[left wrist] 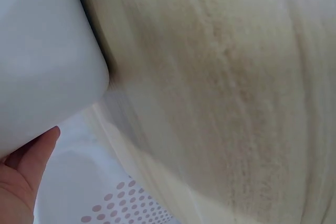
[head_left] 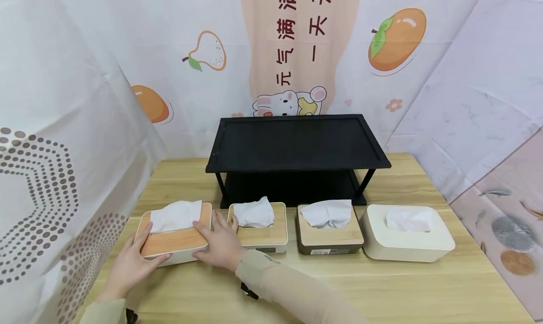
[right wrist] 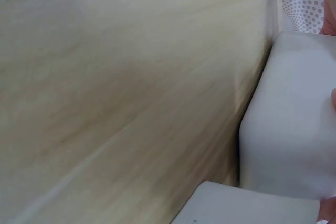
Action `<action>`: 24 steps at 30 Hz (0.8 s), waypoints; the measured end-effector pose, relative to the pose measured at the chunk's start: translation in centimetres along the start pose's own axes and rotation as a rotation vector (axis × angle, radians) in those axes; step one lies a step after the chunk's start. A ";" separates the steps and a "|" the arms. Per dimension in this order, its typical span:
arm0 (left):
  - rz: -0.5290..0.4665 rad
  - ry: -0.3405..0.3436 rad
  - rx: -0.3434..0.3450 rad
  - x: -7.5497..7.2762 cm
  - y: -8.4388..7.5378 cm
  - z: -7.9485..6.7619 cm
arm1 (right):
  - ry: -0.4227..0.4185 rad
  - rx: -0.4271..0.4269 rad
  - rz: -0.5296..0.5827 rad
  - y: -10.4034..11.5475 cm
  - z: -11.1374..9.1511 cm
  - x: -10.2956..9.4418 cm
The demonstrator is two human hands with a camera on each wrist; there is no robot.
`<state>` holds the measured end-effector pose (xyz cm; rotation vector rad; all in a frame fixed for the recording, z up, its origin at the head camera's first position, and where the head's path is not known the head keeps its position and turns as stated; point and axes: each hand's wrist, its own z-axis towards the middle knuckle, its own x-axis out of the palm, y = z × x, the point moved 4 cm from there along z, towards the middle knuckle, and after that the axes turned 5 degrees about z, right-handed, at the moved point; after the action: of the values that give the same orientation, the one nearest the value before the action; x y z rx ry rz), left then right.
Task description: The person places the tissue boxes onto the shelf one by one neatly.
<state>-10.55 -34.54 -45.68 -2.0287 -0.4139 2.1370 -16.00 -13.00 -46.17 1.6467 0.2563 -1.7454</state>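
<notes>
A white tissue box with an orange-brown wooden lid [head_left: 178, 241] sits at the left end of a row, a white tissue [head_left: 176, 215] poking from its top. My left hand [head_left: 135, 262] grips its left end, thumb along the front wall. At the right end, my right hand [head_left: 222, 244] holds it with fingers over the edge, between this box and the light-wood-lidded tissue box [head_left: 265, 236]. The left wrist view has the box's white wall [left wrist: 47, 51] above the left fingers [left wrist: 39, 156]. In the right wrist view, the white wall [right wrist: 289, 124] fills the right side.
Further right stand a dark tissue box with a wooden lid [head_left: 331, 236] and a cream tissue box [head_left: 411, 241]. Behind the row is a black two-tier rack [head_left: 297, 145]. All rest on a wood-grain table [head_left: 360, 291], with printed curtains [head_left: 169, 31] around it.
</notes>
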 end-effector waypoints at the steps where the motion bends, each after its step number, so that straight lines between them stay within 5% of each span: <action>1: -0.001 -0.003 -0.001 0.0 -0.1 0.1 | -0.010 -0.003 -0.002 0.0 0.0 -0.1; 7: -0.018 -0.043 -0.009 0.0 -0.3 -0.1 | -0.047 -0.011 0.010 0.1 0.0 -0.7; 16: -0.136 -0.298 0.020 -2.1 -1.9 -0.4 | -0.155 -0.011 0.076 0.3 0.3 -2.7; 24: -0.237 -0.424 0.007 -3.9 -3.1 -0.5 | -0.286 -0.025 0.097 0.1 0.2 -4.8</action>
<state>-10.03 -32.81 -41.04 -1.4254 -0.6638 2.3954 -16.41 -11.44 -41.64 1.3474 0.0628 -1.8675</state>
